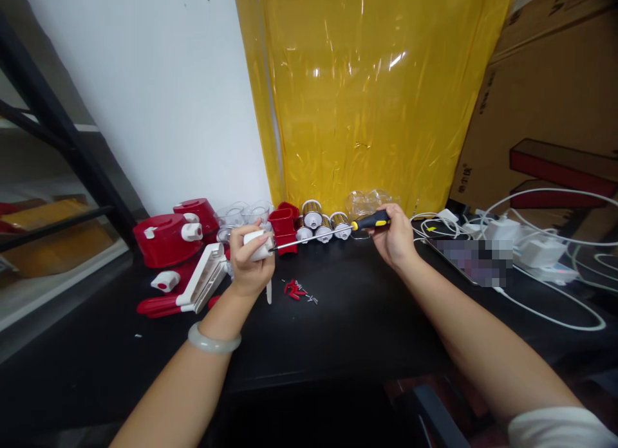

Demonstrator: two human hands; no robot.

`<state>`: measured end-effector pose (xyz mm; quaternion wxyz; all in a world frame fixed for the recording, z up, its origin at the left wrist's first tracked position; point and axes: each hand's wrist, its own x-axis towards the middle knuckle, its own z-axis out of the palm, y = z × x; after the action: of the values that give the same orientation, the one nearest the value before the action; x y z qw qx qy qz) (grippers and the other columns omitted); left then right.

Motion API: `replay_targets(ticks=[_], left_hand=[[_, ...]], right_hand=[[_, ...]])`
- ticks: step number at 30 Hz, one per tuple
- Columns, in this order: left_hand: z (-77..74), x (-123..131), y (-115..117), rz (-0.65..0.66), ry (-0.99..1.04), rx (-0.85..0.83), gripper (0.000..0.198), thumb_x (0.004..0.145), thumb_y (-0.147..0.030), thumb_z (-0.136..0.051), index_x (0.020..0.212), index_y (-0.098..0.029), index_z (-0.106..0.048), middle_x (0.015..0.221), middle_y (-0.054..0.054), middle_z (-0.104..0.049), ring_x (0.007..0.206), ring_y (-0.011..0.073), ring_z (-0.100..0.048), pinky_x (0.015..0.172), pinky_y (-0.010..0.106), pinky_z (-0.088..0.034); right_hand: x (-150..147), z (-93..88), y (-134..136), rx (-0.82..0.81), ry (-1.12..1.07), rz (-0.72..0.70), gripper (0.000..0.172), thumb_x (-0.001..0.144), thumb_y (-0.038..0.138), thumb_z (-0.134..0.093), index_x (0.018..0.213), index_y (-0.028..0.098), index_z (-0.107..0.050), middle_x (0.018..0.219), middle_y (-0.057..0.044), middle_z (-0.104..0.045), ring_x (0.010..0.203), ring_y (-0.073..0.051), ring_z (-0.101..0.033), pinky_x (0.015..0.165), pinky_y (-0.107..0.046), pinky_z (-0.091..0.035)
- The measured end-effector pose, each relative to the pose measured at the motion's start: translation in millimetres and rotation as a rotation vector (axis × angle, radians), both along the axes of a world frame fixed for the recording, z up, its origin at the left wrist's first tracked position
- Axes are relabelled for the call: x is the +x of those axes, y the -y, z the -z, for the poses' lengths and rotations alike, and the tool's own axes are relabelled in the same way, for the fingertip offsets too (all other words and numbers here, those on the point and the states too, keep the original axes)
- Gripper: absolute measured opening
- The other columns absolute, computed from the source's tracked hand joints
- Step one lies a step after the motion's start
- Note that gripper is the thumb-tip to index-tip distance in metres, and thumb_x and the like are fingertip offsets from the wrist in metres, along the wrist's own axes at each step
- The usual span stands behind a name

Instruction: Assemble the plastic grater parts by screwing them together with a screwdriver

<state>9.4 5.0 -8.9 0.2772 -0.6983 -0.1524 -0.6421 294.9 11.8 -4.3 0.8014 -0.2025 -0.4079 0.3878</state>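
Note:
My right hand (396,237) grips the black and yellow handle of a long-shafted screwdriver (333,233), which points left. Its tip meets the end of a small white plastic part (257,245), which my left hand (248,268) holds with its fingers wrapped round it. Fingers hide much of that part, and whether a screw sits at the tip I cannot tell. Below, on the black table (347,319), lies a small pile of red plastic pieces (293,289) with several loose screws (312,298) beside it.
Red and white housings (159,239) and a white-and-red handle piece (205,277) stand at left. Behind my hands are red parts (284,229), metal grater drums (311,213) and clear plastic cups (367,203). A phone (454,261), white cables and chargers (541,250) lie at right.

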Motion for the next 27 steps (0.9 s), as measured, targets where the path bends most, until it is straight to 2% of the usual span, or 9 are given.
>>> replay_targets(ticks=[5, 9, 14, 18, 20, 23, 27], left_hand=[[0.7, -2, 0, -0.002, -0.011, -0.046, 0.055, 0.076, -0.005, -0.065, 0.118, -0.033, -0.043, 0.108, 0.001, -0.05, 0.095, 0.0162, -0.06, 0.084, 0.041, -0.057], [2.3, -3, 0, -0.039, 0.004, -0.073, 0.055, 0.075, -0.004, -0.066, 0.118, -0.031, -0.046, 0.106, 0.002, -0.053, 0.09, 0.016, -0.06, 0.077, 0.035, -0.054], [-0.3, -1, 2, -0.057, -0.013, -0.104, 0.054, 0.074, -0.003, -0.063, 0.119, -0.028, -0.05, 0.101, 0.002, -0.055, 0.088, 0.0172, -0.058, 0.076, 0.036, -0.052], [-1.4, 1, 2, -0.087, -0.042, -0.13, 0.058, 0.072, -0.002, -0.06, 0.124, -0.024, -0.047, 0.102, 0.004, -0.057, 0.092, 0.0192, -0.059, 0.081, 0.039, -0.052], [0.3, 1, 2, -0.109, -0.038, -0.187, 0.064, 0.07, -0.004, -0.061, 0.129, -0.022, -0.044, 0.109, 0.007, -0.057, 0.097, 0.0213, -0.06, 0.085, 0.041, -0.052], [4.1, 2, 3, -0.139, -0.011, -0.368, 0.071, 0.067, -0.005, -0.061, 0.133, -0.018, -0.039, 0.119, 0.012, -0.056, 0.104, 0.0249, -0.06, 0.09, 0.043, -0.051], [4.9, 6, 5, -0.108, 0.031, -0.547, 0.073, 0.064, -0.006, -0.061, 0.132, -0.017, -0.04, 0.117, 0.012, -0.057, 0.104, 0.0267, -0.061, 0.09, 0.043, -0.05]], right_hand=[[3, 0.1, 1, 0.013, 0.034, -0.003, 0.018, 0.074, 0.036, -0.062, 0.075, 0.023, -0.05, 0.068, 0.004, -0.05, 0.055, -0.011, -0.05, 0.044, -0.022, -0.043], [5, -0.2, 3, 0.036, 0.014, -0.058, 0.014, 0.072, 0.033, -0.059, 0.077, 0.023, -0.051, 0.07, 0.003, -0.05, 0.061, -0.012, -0.053, 0.05, -0.023, -0.046], [7, 0.8, 2, 0.054, 0.014, -0.094, 0.013, 0.073, 0.034, -0.058, 0.076, 0.023, -0.052, 0.071, 0.002, -0.051, 0.062, -0.012, -0.054, 0.05, -0.022, -0.046], [9, 2.4, -1, 0.044, 0.013, -0.077, 0.014, 0.072, 0.034, -0.06, 0.075, 0.022, -0.053, 0.072, 0.002, -0.051, 0.061, -0.012, -0.053, 0.047, -0.022, -0.045], [10, 3.5, -4, 0.036, 0.021, -0.061, 0.015, 0.073, 0.034, -0.061, 0.075, 0.022, -0.053, 0.072, 0.003, -0.051, 0.059, -0.011, -0.052, 0.045, -0.021, -0.043], [13, 6.1, -9, 0.007, 0.038, -0.072, 0.021, 0.08, 0.043, -0.054, 0.075, 0.023, -0.053, 0.069, 0.002, -0.051, 0.055, -0.012, -0.051, 0.043, -0.023, -0.042], [15, 12.2, -16, -0.043, 0.045, -0.094, 0.033, 0.085, 0.051, -0.041, 0.074, 0.024, -0.055, 0.063, 0.001, -0.051, 0.051, -0.014, -0.051, 0.044, -0.026, -0.044]])
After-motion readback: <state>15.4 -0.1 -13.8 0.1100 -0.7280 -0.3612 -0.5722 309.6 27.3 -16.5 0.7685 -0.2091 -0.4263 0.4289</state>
